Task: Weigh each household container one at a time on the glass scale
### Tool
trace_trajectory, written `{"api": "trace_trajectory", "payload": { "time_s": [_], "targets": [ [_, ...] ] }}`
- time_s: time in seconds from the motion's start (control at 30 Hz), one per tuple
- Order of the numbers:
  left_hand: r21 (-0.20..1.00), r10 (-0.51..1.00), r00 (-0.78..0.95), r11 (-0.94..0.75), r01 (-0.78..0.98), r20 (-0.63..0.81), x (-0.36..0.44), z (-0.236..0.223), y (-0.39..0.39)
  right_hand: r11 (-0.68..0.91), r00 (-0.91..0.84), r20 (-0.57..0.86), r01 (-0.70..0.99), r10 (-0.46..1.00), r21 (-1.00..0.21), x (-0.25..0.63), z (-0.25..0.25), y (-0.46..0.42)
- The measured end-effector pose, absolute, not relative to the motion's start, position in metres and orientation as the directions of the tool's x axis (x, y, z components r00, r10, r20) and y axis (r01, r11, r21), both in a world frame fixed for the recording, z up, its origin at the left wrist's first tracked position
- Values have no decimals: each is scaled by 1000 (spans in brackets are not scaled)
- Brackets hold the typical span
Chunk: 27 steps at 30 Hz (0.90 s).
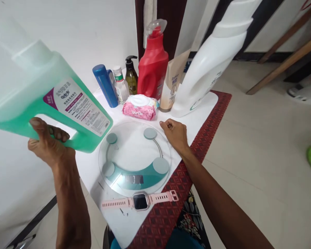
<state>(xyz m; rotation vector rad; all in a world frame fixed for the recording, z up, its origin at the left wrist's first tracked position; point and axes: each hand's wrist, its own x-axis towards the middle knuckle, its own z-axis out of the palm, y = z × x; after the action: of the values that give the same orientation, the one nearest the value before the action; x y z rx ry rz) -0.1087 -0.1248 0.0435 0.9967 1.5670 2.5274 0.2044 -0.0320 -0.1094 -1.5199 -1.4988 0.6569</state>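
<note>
L. hand (52,143) is gripping the green bottle (50,83) by its handle, tilted over the table's (126,224) left edge, while R. hand (176,135) is holding a loose fist nr. right edge, bottle prob. handling heavy, semi-stiff, slippery if wet, handle offering best purchase.

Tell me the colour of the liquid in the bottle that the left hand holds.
Green; the liquid shows best in the head view, the only one here.

Jug (41,86) held up in my left hand (52,147), translucent, part-filled with green liquid (26,117), tilted, pale top (7,34) up and left of my grip, base (97,140) lower right, white-and-purple label (79,107) facing my camera
</note>
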Motion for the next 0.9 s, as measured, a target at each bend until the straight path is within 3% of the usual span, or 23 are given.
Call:
{"api": "trace_trajectory", "payload": {
  "time_s": [0.17,0.63,0.9],
  "targets": [
    [782,221,-813,-490,385,538,-167,28,-65,121,133,216,507,967,-853,204,-109,-33],
    [905,448,-836,-406,126,318,-200,-8,144,81,196,199,485,960,-871,204,-108,-32],
    [908,531,-794,-414,62,296,-168,-15,200,44,229,169,469,959,-882,203,-104,-34]
  ]
}}
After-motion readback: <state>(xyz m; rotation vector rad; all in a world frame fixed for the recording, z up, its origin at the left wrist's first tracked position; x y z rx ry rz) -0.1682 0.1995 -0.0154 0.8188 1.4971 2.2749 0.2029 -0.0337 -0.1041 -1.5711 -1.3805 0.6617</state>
